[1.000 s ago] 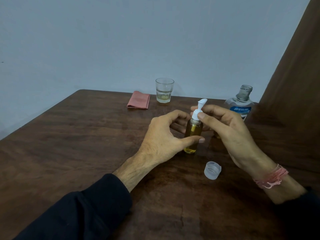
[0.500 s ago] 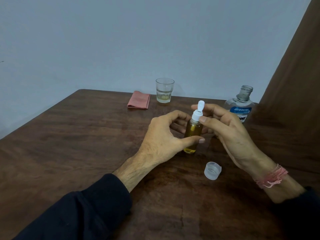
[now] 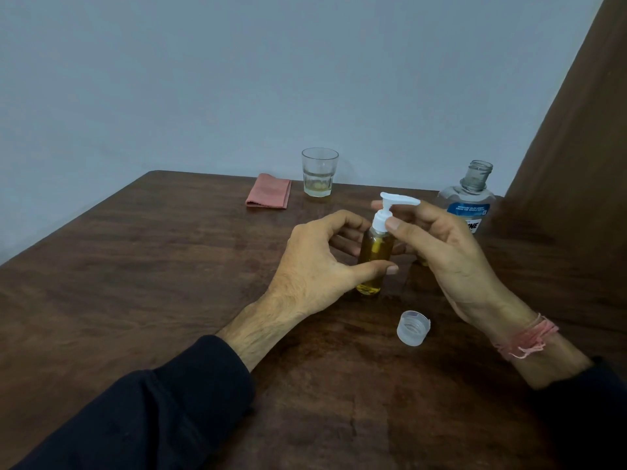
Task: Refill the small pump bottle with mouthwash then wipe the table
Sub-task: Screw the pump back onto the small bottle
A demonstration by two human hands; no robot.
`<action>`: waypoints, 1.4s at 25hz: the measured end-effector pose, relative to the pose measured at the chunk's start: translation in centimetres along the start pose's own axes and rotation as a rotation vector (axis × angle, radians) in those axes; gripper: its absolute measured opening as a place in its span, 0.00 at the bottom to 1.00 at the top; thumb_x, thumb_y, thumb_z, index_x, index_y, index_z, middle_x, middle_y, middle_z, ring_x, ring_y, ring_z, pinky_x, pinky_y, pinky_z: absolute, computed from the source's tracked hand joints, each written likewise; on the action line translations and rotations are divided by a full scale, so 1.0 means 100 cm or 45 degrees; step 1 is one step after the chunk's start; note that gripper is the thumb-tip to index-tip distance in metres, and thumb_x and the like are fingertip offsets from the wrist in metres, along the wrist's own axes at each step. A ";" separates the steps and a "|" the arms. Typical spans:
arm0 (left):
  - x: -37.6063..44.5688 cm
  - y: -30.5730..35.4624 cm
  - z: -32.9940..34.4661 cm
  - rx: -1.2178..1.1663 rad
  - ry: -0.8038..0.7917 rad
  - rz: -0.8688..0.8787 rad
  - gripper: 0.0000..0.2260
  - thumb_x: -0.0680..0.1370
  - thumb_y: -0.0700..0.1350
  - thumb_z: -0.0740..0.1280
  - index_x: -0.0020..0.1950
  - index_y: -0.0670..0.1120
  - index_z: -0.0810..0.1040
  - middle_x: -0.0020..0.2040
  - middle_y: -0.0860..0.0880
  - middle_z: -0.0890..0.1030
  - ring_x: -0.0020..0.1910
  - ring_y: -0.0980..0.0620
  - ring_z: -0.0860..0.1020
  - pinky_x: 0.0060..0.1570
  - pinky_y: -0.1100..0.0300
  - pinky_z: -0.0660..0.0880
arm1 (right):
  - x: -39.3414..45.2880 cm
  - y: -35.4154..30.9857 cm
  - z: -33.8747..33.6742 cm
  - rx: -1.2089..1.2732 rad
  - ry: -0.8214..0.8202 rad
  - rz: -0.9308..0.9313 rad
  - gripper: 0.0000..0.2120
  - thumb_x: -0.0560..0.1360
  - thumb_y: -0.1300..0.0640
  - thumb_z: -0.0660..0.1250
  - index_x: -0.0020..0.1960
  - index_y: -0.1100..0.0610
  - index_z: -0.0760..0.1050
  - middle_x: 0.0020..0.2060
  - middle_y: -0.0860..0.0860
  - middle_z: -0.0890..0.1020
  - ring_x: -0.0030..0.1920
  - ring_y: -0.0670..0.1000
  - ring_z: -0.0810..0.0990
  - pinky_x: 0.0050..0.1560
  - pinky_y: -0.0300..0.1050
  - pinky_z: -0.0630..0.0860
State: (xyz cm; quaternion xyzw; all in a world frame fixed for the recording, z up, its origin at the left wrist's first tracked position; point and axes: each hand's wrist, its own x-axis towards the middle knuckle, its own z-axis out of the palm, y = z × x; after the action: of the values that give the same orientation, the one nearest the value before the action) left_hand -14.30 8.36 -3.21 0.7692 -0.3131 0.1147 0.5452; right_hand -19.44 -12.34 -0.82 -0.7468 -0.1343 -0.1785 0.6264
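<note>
The small pump bottle (image 3: 373, 257) stands upright near the middle of the worktop (image 3: 135, 283), its long axis vertical and amber liquid filling most of its body. Its white pump head (image 3: 393, 205) sits on the neck with the nozzle pointing right, toward the mouthwash bottle (image 3: 466, 201).

The left hand (image 3: 319, 266) grips the bottle's body, thumb in front and fingers (image 3: 346, 244) curled behind, likely to keep the base planted against twisting. The right hand (image 3: 437, 245) pinches the pump collar between thumb and fingers, a hold that suits screwing the pump down. I judge the filling done and the closing under way; how tight the collar is cannot be told.

A clear cap (image 3: 413, 327) lies on its side just in front of the bottle, probably the mouthwash bottle's, since that bottle stands open at the far right. A glass (image 3: 319, 172) with a little pale liquid stands at the far edge, with a folded pink cloth (image 3: 268, 195) just left of it, unused and well apart from both hands, ready for wiping.
</note>
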 end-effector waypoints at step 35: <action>0.000 0.000 -0.001 0.001 -0.175 -0.059 0.11 0.71 0.70 0.80 0.45 0.69 0.84 0.47 0.54 0.79 0.39 0.59 0.77 0.38 0.62 0.76 | -0.008 -0.007 0.016 -0.178 -0.067 0.044 0.16 0.82 0.39 0.68 0.63 0.43 0.86 0.60 0.45 0.86 0.59 0.52 0.85 0.60 0.58 0.82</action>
State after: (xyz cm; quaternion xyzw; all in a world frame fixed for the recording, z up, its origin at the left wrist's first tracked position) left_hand -14.28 8.42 -3.13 0.7825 -0.3319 0.0492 0.5246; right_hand -20.35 -10.58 -0.79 -0.7954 -0.1249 -0.1569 0.5720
